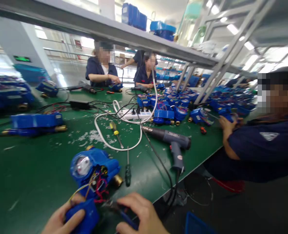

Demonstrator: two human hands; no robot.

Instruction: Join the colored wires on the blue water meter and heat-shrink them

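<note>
At the bottom of the head view, my left hand [61, 218] is closed around a small blue plastic housing [89, 215]. Red and yellow wires run from it to a blue meter [95, 164] with a round clear dial and brass fittings, lying on the table just beyond. My right hand [144, 213] grips a pair of pliers [126, 218] with dark blue handles. Their blurred jaws point left toward the red wires beside the housing; whether they touch a wire I cannot tell.
On the green table [48, 165] lie a dark screwdriver [127, 175], a yellow-black screwdriver [114, 129], a heat gun [174, 141] and a white power strip [136, 114] with looping cables. Several blue meters [163, 115] crowd behind. A co-worker [263, 146] sits at right; others work across the table.
</note>
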